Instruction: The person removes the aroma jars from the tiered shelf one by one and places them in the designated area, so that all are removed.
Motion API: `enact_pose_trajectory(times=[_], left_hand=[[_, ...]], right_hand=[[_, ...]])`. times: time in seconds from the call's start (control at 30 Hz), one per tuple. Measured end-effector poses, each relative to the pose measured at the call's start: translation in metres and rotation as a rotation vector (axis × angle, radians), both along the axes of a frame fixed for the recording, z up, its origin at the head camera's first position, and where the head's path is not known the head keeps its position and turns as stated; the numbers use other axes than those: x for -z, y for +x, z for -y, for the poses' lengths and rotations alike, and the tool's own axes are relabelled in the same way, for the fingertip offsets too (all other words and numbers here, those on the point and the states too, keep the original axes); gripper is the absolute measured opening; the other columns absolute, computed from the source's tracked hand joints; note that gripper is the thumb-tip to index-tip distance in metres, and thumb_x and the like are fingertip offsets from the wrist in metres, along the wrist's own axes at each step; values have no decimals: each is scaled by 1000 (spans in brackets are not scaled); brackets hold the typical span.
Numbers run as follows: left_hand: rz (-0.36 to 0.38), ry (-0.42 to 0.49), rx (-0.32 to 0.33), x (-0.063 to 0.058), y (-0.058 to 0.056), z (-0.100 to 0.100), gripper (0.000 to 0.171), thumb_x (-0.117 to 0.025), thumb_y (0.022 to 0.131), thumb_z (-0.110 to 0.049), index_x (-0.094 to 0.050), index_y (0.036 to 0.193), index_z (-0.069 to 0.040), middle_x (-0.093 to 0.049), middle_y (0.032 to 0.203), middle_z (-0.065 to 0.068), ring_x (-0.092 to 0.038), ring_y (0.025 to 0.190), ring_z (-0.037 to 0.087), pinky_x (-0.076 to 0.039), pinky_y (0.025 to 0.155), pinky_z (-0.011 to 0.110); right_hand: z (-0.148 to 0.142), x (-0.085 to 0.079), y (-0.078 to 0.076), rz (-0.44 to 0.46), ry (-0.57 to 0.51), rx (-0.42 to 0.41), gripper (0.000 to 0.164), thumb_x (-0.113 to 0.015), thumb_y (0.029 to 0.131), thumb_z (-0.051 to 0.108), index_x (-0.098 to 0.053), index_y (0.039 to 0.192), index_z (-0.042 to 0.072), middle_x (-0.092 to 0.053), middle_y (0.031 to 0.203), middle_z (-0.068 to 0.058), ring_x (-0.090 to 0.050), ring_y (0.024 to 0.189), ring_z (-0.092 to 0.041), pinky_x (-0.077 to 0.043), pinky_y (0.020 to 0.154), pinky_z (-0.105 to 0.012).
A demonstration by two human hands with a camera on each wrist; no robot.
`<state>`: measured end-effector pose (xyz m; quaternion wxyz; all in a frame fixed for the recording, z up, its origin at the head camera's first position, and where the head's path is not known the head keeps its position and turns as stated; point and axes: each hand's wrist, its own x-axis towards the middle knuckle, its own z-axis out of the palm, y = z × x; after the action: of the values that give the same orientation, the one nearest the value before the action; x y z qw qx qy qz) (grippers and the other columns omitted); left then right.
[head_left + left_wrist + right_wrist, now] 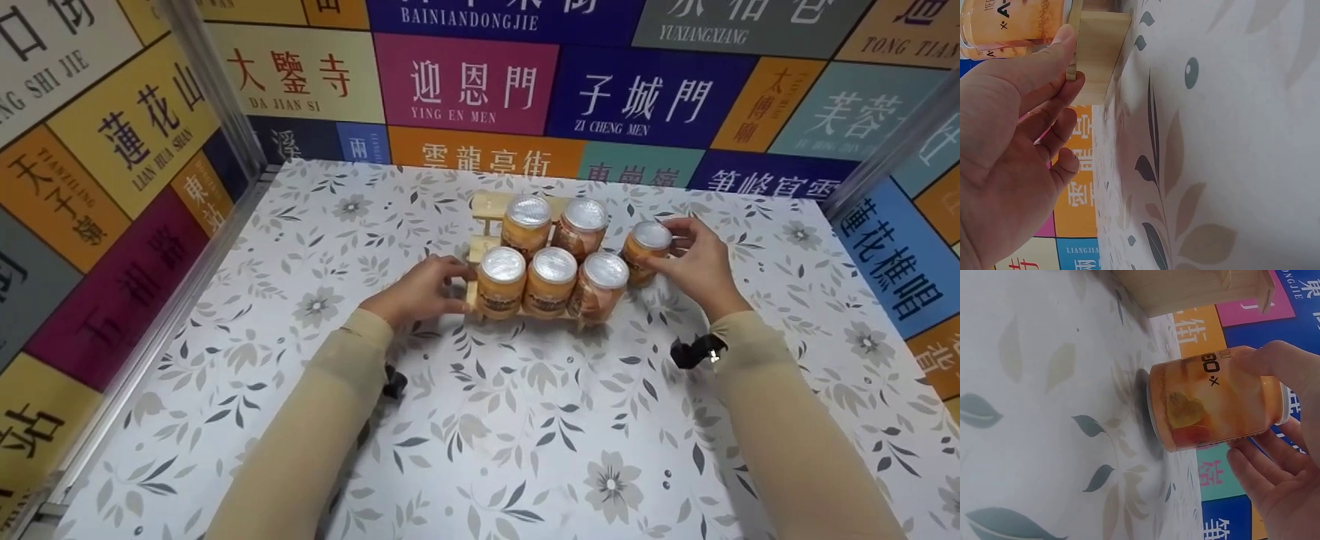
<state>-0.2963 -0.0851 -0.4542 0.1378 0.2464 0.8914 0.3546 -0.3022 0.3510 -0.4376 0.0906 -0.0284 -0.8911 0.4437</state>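
A stepped wooden rack [491, 204] stands on the table with silver-topped orange cans in two rows. Three cans, one of them the front middle can [551, 283], fill the front row; two, including the back left can [526, 225], are behind. My left hand [424, 291] pinches the rack's left end, its thumb on top of the wooden board [1103, 42] and a finger beneath. To the right of the rack, my right hand [701, 262] grips another orange can [1207, 402] between thumb and fingers. That can is tilted slightly, its base just above the tabletop, over its shadow.
The table wears a white cloth [525, 420] printed with grey leaves and flowers. Behind it rises a wall of coloured panels [465, 82] with Chinese lettering, and similar panels [112, 285] line the left side. A metal frame post [214, 82] stands at the back left corner.
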Motion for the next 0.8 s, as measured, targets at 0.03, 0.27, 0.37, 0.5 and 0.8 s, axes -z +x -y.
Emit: enact_pose_trajectory(times=[0.03,0.27,0.37,0.5,0.8], left_hand=[[-4,0,1,0,0,0,55,-86,84,-19,-67,135,-12,-65,133,4,-60,117,28,-52,102,41],[16,21,5,-1,0,1,57,-86,83,-17,-66,136,-12,-64,134,5,-60,120,28,-50,106,41],[10,13,8,-1,0,1,57,-86,83,-18,-66,136,-11,-64,135,6,-60,120,29,-51,105,42],[-4,-12,17,-1,0,1,54,-85,85,-20,-67,135,-10,-63,135,8,-59,119,30,-51,103,43],[33,-3,2,-1,-1,0,55,-85,85,-20,-66,136,-12,-62,136,6,-60,119,27,-52,102,41]], right_hand=[[0,1,0,-4,-5,-4,72,-90,80,23,-53,138,2,-59,137,-19,-60,127,-32,-50,111,-44],[-4,7,1,-15,-26,-43,70,-87,84,19,-50,141,2,-57,139,-18,-57,130,-30,-48,113,-45],[-6,8,2,-17,-15,-71,72,-86,85,20,-48,143,2,-55,142,-17,-54,134,-31,-44,117,-47],[-8,6,5,-23,11,-83,83,-88,83,31,-44,148,3,-49,150,-18,-46,142,-34,-34,123,-49],[-2,-9,11,-57,4,-43,80,-84,87,35,-45,150,6,-48,155,-13,-41,146,-31,-27,128,-41]])
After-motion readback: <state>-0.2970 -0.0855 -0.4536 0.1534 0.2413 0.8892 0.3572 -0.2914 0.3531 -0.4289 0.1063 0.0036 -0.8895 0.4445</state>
